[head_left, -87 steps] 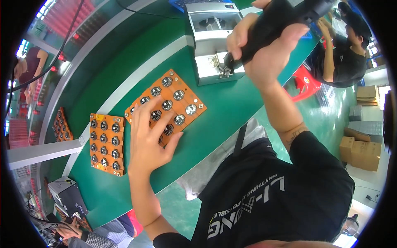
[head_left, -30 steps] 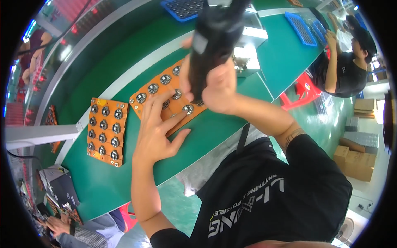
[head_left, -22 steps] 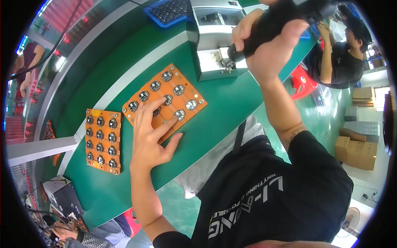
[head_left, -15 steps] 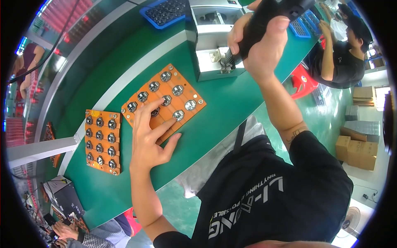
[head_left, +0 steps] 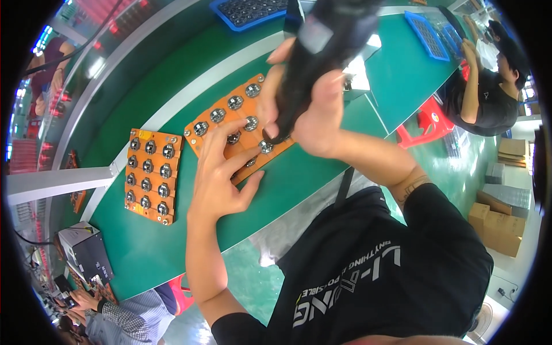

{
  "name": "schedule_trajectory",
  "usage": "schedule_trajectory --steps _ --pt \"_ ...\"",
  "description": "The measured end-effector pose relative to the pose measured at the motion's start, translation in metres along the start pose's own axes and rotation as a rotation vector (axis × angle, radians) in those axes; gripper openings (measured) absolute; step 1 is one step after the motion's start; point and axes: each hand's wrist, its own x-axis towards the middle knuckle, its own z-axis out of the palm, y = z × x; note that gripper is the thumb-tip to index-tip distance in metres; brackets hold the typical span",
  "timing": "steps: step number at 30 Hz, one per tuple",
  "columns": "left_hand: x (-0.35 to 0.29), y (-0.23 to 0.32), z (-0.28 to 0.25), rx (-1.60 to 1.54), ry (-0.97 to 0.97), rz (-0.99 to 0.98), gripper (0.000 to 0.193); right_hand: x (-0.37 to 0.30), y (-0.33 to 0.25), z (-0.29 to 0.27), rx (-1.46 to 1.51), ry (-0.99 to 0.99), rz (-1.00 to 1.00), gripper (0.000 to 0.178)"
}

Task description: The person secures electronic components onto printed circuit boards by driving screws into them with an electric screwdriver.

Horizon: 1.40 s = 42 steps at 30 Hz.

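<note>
An orange fixture plate (head_left: 227, 108) lies on the green bench, carrying rows of small round black-and-silver parts. My left hand (head_left: 221, 181) rests on its near left side with fingers spread, the fingertips touching the plate among the parts. In my right hand (head_left: 316, 118) is a black electric screwdriver (head_left: 310, 63), gripped upright and blurred by motion. Its lower end is at a round part (head_left: 265, 146) near the plate's right side, just beside my left fingertips. Whether the tip touches that part I cannot tell. The hand and tool cover the plate's right end.
A second orange plate (head_left: 156, 176) with similar parts lies to the left. Behind the screwdriver stands a partly hidden silver machine (head_left: 359, 77). Blue trays (head_left: 247, 26) sit at the far side. A co-worker (head_left: 489, 98) sits at right near a red stool (head_left: 428, 123); another person's hands (head_left: 86, 300) show lower left.
My right hand has brought the screwdriver from the silver machine leftward and down over the orange plate. My left hand stays on the plate. The whole view has shifted a little.
</note>
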Motion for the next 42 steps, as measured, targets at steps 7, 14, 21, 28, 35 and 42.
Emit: schedule_trajectory --steps 7,14,21,28,35,42 --pt "-0.003 -0.002 -0.003 -0.001 -0.004 -0.005 0.034 -0.007 0.016 0.012 0.018 -0.026 0.01 0.088" --pt "-0.003 -0.001 -0.004 0.014 0.007 0.017 0.034 -0.006 0.017 0.012 0.03 -0.073 -0.006 0.085" --pt "-0.003 0.0 -0.001 0.015 0.006 -0.011 0.032 -0.002 0.026 0.016 0.198 -0.198 0.015 0.064" --pt "-0.01 -0.003 0.008 0.01 0.171 -0.039 0.026 -0.007 0.038 0.015 0.179 -0.232 -0.028 0.063" --pt "-0.015 -0.007 0.009 0.06 0.129 0.025 0.009 0.0 -0.008 -0.013 0.055 0.033 -0.112 0.088" --pt "-0.013 -0.004 0.01 0.015 0.124 -0.042 0.006 0.06 -0.037 -0.108 0.349 -0.069 -0.656 0.067"
